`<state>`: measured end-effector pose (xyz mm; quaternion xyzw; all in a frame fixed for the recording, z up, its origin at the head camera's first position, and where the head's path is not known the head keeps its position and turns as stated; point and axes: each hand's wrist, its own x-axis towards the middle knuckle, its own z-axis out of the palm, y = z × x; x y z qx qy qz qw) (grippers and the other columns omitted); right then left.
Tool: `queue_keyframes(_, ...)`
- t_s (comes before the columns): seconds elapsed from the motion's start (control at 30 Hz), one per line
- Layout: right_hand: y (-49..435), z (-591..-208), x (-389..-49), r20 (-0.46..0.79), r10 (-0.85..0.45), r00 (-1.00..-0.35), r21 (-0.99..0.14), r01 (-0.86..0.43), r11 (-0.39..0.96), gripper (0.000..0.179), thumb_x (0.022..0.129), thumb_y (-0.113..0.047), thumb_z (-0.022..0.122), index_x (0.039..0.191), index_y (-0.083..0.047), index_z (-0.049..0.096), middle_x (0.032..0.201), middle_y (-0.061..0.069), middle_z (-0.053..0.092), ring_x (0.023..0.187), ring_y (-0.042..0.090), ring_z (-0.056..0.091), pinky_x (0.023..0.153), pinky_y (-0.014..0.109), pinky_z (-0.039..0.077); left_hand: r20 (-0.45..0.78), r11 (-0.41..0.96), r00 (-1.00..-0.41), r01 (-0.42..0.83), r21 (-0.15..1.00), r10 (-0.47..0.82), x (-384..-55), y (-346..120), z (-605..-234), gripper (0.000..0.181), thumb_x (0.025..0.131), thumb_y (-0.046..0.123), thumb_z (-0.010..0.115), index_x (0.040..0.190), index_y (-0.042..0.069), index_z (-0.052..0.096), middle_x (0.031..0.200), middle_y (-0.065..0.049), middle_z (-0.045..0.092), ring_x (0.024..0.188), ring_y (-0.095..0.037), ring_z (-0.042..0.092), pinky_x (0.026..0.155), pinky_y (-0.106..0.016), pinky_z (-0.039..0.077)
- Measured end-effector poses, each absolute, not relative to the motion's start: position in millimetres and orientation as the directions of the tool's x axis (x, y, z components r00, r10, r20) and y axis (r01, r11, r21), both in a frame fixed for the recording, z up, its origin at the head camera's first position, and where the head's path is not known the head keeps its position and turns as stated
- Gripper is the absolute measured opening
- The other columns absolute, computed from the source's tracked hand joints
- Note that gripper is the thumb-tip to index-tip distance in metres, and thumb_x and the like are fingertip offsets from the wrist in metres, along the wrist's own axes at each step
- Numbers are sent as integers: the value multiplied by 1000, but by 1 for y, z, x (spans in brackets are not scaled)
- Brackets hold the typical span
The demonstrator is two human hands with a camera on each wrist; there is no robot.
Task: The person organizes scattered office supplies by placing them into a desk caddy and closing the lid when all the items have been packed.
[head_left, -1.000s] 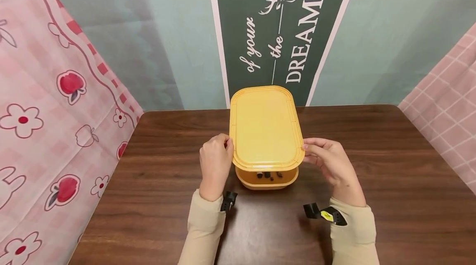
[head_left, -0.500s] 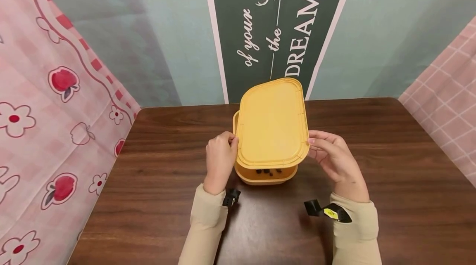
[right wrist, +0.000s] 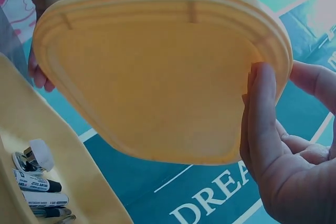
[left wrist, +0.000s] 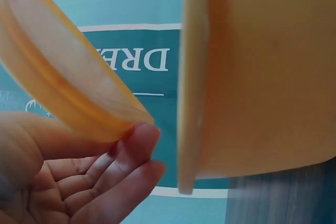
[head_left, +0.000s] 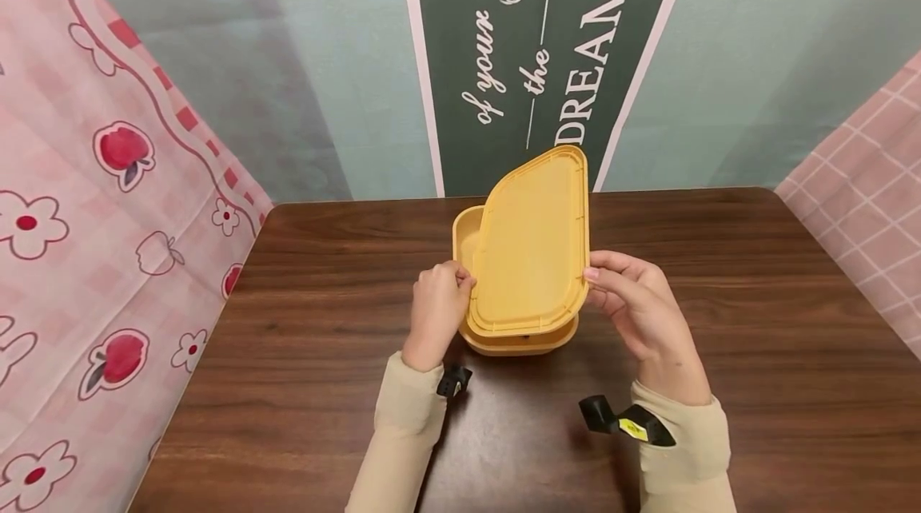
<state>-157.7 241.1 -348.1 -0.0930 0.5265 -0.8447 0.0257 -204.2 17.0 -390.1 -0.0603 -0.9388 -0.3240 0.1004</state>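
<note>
A yellow plastic lid [head_left: 532,249] is held tilted over a matching yellow container [head_left: 521,347], its right side raised higher than its left. My left hand [head_left: 437,309] pinches the lid's left edge between thumb and fingers. On the opposite edge my right hand [head_left: 640,309] grips the rim, thumb on one face and fingers on the other, as the right wrist view shows. Inside the container lie several markers [right wrist: 46,199] and a small white-and-metal object [right wrist: 41,155]. From the head view the lid hides most of the container's inside.
The container stands on a dark wood-grain table [head_left: 324,385]. Behind the table hangs a green cloth [head_left: 489,97] with white lettering. A pink patterned cloth [head_left: 122,257] borders the left, and a pink checked one [head_left: 863,201] the right. Black straps [head_left: 651,427] circle the wrists.
The lid has tilted, right side up and left side down, and shifted off the container's left part, uncovering its back left corner. My left hand has moved slightly right with the lid's edge.
</note>
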Motion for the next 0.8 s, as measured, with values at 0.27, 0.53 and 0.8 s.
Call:
queue_keyframes(0.27,237,-346,-153,136,-145,-980,-907,-64,-417,27,91,12,46,92,-1,70,82,7,70,67,14,66,64,26,56,206,778,-976,188,599,77,-204,21,-395,6,82,9,72,80,4,71,75,-6,68,72,-26,66,64,-39,54)
queue_keyframes(0.53,240,-342,-150,148,-155,-977,-918,-78,-388,25,90,12,48,91,-1,69,82,8,70,69,16,67,64,28,56,201,763,-971,226,606,128,-205,29,-400,5,82,9,72,79,5,72,74,-3,69,71,-22,66,63,-36,53)
queue_keyframes(0.8,241,-329,-163,81,-187,-979,-956,-23,-292,19,90,9,53,90,-1,69,83,8,70,69,16,68,65,29,57,168,769,-976,214,603,140,-211,31,-404,10,82,12,73,72,9,72,69,0,66,66,-20,64,59,-32,52)
